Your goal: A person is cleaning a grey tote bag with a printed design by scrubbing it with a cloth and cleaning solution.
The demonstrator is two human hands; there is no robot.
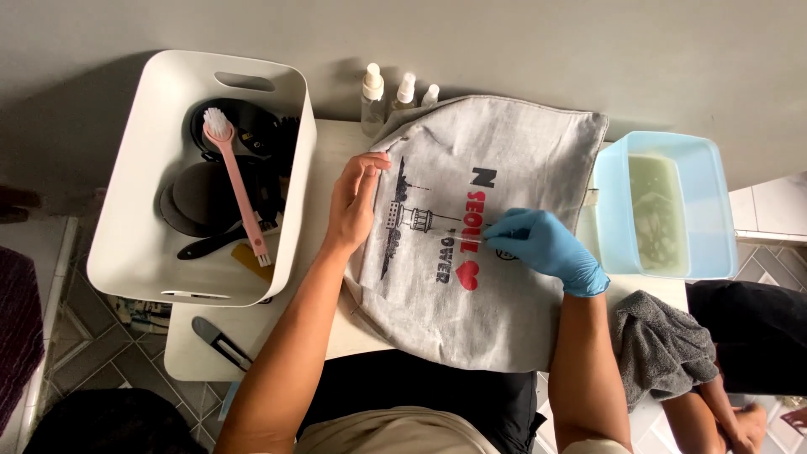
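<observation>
A grey cloth bag [496,311] with a printed tower drawing and a red heart lies spread across a small white table [197,353], and everything else is placed here relative to it. The left hand [353,202], bare, rests on the bag's left edge with the palm down and the fingers loosely spread and slightly bent, pressing the cloth flat; it grasps nothing. The right hand [542,244], in a blue glove, sits on the right-centre of the bag beside the print. Its fingers are drawn narrow, pinched around a thin pale stick [471,239] whose tip points left and touches the printed area just above the red heart.

Left of the bag stands a white plastic bin [118,244] holding dark round items and a pink long-handled brush [238,185] that leans across them. Below the bin, at the table's near-left corner, lies a small grey tool [220,340]. Beyond the bag's top edge, against the wall, three small clear spray bottles [372,97] stand in a row. Right of the bag sits a pale blue tub [614,202] of cloudy liquid, just beside the cloth. Below the tub, at the bag's lower right, a crumpled dark grey towel [660,349] hangs off the table edge.
</observation>
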